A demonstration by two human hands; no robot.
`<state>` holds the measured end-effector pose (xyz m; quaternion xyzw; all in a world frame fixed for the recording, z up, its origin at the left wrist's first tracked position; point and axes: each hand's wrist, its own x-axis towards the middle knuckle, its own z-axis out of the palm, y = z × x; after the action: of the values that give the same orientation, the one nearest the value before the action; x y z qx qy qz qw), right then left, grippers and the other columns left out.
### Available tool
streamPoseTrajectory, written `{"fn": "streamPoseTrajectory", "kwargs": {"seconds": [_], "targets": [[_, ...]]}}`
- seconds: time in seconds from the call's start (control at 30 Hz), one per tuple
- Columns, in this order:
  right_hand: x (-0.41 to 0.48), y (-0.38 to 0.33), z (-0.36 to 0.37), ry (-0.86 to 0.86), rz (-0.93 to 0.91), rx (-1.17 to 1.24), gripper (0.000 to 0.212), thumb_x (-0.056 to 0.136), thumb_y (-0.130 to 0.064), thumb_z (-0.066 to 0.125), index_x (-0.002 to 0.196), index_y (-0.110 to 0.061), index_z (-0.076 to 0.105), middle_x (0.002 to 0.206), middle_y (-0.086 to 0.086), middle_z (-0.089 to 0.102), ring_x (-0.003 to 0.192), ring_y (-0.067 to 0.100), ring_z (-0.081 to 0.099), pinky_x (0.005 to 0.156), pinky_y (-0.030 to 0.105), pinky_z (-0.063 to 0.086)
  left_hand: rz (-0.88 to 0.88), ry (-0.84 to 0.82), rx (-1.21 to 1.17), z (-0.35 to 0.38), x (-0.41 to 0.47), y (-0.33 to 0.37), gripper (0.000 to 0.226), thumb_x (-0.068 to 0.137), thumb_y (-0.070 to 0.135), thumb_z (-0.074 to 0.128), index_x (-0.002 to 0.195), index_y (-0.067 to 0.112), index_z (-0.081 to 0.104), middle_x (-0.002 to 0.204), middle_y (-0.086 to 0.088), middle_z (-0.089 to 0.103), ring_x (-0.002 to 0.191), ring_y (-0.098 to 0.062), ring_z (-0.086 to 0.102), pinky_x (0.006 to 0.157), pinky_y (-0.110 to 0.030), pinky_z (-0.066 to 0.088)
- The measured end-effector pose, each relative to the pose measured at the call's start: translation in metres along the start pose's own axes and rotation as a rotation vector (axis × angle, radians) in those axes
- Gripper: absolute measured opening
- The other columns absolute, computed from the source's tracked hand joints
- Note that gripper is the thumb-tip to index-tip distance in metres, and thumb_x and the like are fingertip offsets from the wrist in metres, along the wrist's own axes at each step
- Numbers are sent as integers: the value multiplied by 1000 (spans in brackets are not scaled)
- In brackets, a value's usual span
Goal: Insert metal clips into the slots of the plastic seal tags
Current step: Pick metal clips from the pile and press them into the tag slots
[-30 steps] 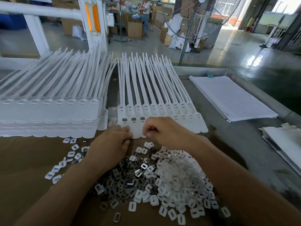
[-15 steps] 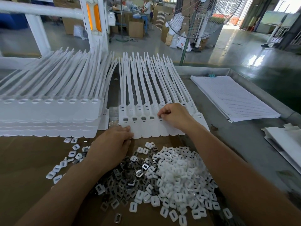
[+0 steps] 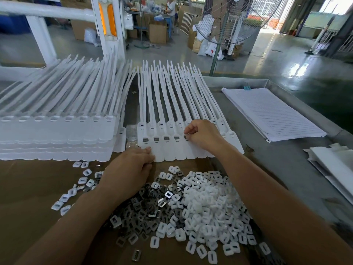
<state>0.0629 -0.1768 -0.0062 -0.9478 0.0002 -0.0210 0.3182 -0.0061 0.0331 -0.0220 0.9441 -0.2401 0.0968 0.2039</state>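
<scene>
A fanned row of white plastic seal tags (image 3: 170,150) lies flat ahead of me, and several of its left slots show grey metal clips (image 3: 156,139). My right hand (image 3: 204,135) has its curled fingertips at the fifth tag's slot, pinching something small that looks like a clip. My left hand (image 3: 128,169) rests at the near edge of the leftmost tags, fingers bent against them. In front of me spreads a heap of metal clips (image 3: 145,213) mixed with white plastic caps (image 3: 210,203).
A tall stack of white seal tags (image 3: 57,134) fills the left. Lined paper sheets (image 3: 271,113) and more white sheets (image 3: 332,161) lie on the metal table at right. Brown cardboard (image 3: 28,188) covers the near surface. A standing fan (image 3: 225,22) is behind the table.
My right hand moved from the tags' near edge up and right along the row to the slots, then held there. My left hand stayed put.
</scene>
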Motion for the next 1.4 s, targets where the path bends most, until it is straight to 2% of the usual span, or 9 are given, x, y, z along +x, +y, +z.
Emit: {"fn": "streamPoseTrajectory", "kwargs": {"seconds": [0.1,0.27,0.43,0.63,0.8,0.93,1.1,1.27,1.4], "targets": [[2,-3,-1,-10,16,-31,26,84,-13,64,70,-33,54,77,-15,54,82,7,52,75,23,40,-2,1,4,-1,0,0,29,89,12,50,114,17,64,134,2,51,122,-14,46,91,-11,23],[1,-7,-3,-26,32,-43,24,84,-12,61,71,-31,55,83,-12,55,84,7,51,75,23,39,-6,0,5,-1,0,-1,27,89,11,51,110,15,66,131,1,54,119,-14,48,89,-11,24],[-4,-10,-12,-99,8,-12,8,86,-14,61,90,-20,63,88,-9,56,87,8,52,80,23,41,-2,-5,3,-1,1,-1,27,89,11,49,109,14,67,131,1,53,119,-14,48,88,-9,21],[-21,-17,-18,-156,-90,-15,6,87,-15,61,87,-20,63,75,-19,53,70,-5,48,61,11,35,-16,1,-20,1,1,-2,31,91,16,48,119,20,60,138,6,45,125,-8,41,98,-10,18],[-50,-36,-16,-321,-213,-10,11,83,-19,66,80,-29,63,75,-21,58,70,-9,55,58,5,41,-36,-3,-19,3,1,-3,32,90,17,49,120,21,60,138,6,45,125,-9,41,98,-13,22],[-66,-51,-9,-478,-316,-114,11,81,-15,69,91,-20,69,74,-20,58,66,-9,55,61,0,41,-57,8,-19,5,2,-3,31,89,18,51,118,21,61,137,6,47,124,-10,42,99,-16,26],[-74,-55,-8,-497,-343,-181,16,80,-14,69,96,-17,70,92,-5,68,79,2,56,69,9,41,-53,16,-15,5,1,-3,31,89,18,51,117,22,62,136,7,48,123,-9,43,96,-16,28],[-83,-60,-6,-570,-393,-170,20,79,-13,70,99,-15,70,94,-5,67,67,-6,51,64,1,36,-46,18,-17,5,1,-4,31,89,17,51,117,21,62,136,6,48,124,-9,43,97,-14,25],[-86,-60,-1,-591,-398,-206,25,79,-16,71,104,-17,67,99,-3,66,79,0,51,65,5,37,-44,15,-14,5,0,-4,31,88,17,52,118,20,62,136,5,48,124,-9,43,97,-13,24]]}}
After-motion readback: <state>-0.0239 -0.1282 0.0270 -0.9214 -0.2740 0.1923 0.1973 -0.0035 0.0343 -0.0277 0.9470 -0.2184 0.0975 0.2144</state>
